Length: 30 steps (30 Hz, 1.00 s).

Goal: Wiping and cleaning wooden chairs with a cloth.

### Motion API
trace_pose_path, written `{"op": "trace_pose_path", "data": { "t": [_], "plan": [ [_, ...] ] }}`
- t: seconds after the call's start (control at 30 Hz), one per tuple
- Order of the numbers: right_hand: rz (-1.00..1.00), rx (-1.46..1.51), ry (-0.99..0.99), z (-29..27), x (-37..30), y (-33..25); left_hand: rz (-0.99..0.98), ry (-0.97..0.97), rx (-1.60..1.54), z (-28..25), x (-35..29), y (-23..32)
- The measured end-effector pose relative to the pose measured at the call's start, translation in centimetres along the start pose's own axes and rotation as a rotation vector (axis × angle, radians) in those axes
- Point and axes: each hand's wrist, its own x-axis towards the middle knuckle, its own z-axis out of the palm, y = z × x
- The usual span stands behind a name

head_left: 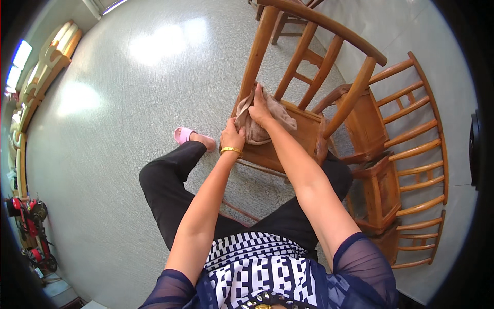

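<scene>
A brown wooden chair (pixel 303 135) with a slatted back stands in front of me, its back toward the far side. Bunched over the left part of its seat is a beige-brown cloth (pixel 280 114). My right hand (pixel 261 107) is closed on the cloth next to the left back post, thumb pointing up. Close by at the seat's left edge, my left hand (pixel 233 136) grips the cloth's near left side, fingers curled. A gold bracelet (pixel 231 150) circles my left wrist. Part of the seat is hidden under the cloth and my right forearm.
More wooden chairs (pixel 378 193) stand in a row along the wall at the right. Another chair's legs (pixel 280 31) show at the far side. Wooden furniture with pale cushions (pixel 51 56) lines the left, and a red-and-black wheeled object (pixel 33 232) stands at lower left. My foot wears a pink slipper (pixel 181 135).
</scene>
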Motion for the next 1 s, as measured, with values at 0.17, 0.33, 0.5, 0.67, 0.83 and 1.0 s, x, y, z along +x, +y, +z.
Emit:
{"op": "trace_pose_path", "data": {
  "t": [0.17,0.33,0.5,0.67,0.83,1.0],
  "plan": [
    [-0.019,-0.305,-0.112,0.9,2.4,1.6,-0.037,-0.118,0.152,1.3,2.9,-0.5],
    [-0.069,-0.281,-0.045,1.6,2.6,2.2,0.000,-0.151,0.215,1.0,3.1,-0.1],
    [-0.098,-0.243,0.011,1.9,1.9,2.9,0.011,-0.144,0.253,1.6,2.6,-0.3],
    [-0.158,-0.186,0.049,1.8,0.3,2.8,0.053,-0.122,0.262,1.7,1.3,-0.7],
    [-0.156,-0.233,0.023,1.4,-1.5,3.1,0.025,-0.176,0.254,1.8,-0.6,-0.3],
    [-0.151,-0.283,-0.049,0.8,-3.4,2.9,-0.005,-0.251,0.319,1.4,-2.8,1.0]
  ]
}}
